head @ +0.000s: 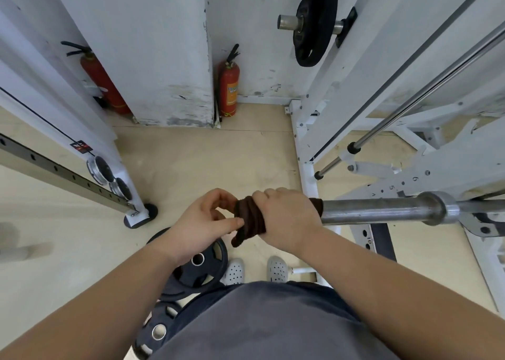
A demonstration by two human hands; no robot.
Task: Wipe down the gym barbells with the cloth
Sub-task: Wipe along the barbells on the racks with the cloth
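A steel barbell sleeve [382,209] runs in from the right at mid-height, its collar further right. A dark brown cloth [247,217] is wrapped over the sleeve's left end. My right hand [287,217] is closed over the cloth and the bar end from above. My left hand [202,220] sits just left of it, thumb and fingers pinching the cloth's loose end. The bar's tip is hidden under cloth and hand.
Black weight plates [202,269] lie on the floor near my feet. A white rack frame [306,152] with chrome guide rods [426,92] stands at right, another plate [314,23] hung on its peg. Two red fire extinguishers [229,86] lean by the wall. A cable machine post [68,174] is left.
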